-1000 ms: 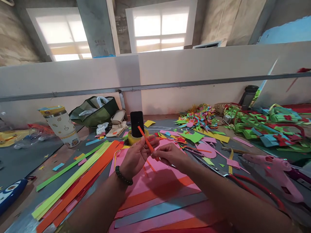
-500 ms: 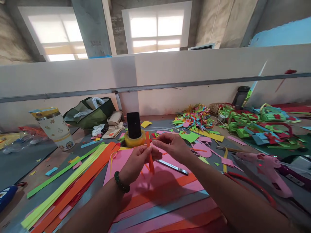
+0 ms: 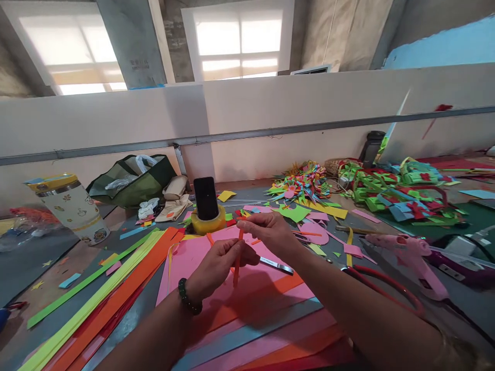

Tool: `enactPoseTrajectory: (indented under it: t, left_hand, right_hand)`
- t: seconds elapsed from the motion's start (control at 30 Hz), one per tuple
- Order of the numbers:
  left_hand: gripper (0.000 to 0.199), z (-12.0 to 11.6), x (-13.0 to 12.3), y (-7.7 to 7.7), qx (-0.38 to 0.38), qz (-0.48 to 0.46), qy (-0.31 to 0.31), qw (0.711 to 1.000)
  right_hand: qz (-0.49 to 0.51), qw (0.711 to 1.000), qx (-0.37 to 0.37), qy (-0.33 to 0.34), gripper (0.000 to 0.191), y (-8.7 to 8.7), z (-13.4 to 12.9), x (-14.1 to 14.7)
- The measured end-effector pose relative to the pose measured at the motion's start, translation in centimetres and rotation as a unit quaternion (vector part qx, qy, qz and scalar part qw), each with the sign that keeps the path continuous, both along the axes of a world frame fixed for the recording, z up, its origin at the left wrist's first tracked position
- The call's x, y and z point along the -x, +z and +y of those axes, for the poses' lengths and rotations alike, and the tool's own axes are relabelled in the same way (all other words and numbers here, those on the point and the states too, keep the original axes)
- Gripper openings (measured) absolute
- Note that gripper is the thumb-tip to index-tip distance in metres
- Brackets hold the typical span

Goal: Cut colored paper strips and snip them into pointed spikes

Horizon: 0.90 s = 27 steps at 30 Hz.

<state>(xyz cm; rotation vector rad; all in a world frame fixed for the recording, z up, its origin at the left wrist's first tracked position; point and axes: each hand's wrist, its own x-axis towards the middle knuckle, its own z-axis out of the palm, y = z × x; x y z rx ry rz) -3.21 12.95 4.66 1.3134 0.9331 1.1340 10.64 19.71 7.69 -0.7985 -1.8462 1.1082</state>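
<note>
Upright between my hands is a narrow orange paper strip [image 3: 237, 268]. My left hand [image 3: 220, 263], with a dark green bead bracelet [image 3: 189, 297] at the wrist, pinches the strip around its middle. At the strip's top end, the fingertips of my right hand [image 3: 268, 230] are closed on it. Beneath both hands lies a pink sheet [image 3: 181, 265]. Silver tweezers [image 3: 277, 265] rest on that sheet, partly hidden behind my left fingers. Nearer to me, orange, pink and blue strips [image 3: 247, 337] lie slantwise across it.
Long yellow and orange strips [image 3: 100, 293] lie at left, near a tumbler [image 3: 71, 208]. A phone [image 3: 206, 198] stands at a yellow tape roll [image 3: 209, 224]. To the right are red-handled scissors [image 3: 390, 288], a pink glue gun [image 3: 410, 252] and heaped paper pieces [image 3: 301, 183].
My right hand has come down onto the strip's top end, where it was apart before. The left hand keeps its pinch. The whole view has shifted slightly to the right.
</note>
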Motion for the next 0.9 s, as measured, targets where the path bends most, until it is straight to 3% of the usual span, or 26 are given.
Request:
enactPoseTrajectory:
  t: [0.3, 0.53, 0.7, 0.9]
  left_hand:
    - [0.034, 0.0, 0.2, 0.1, -0.010, 0.048, -0.001, 0.999]
    - [0.031, 0.3, 1.1, -0.3, 0.075, 0.007, -0.040, 0.996]
    - [0.033, 1.1, 2.0, -0.6, 0.081, -0.042, 0.042, 0.995]
    - [0.022, 1.7, 4.0, 0.3, 0.061, -0.126, 0.170, 0.975]
  right_hand:
    - [0.041, 0.999, -0.001, -0.012, 0.024, 0.3, 0.0, -0.1]
    - [0.138, 0.986, 0.036, -0.083, 0.024, 0.8, 1.6, -0.7]
    - [0.201, 0.969, 0.098, -0.107, 0.027, 0.4, 2.8, -1.0]
    - [0.168, 0.974, 0.103, -0.110, 0.031, -0.2, 3.2, -1.0]
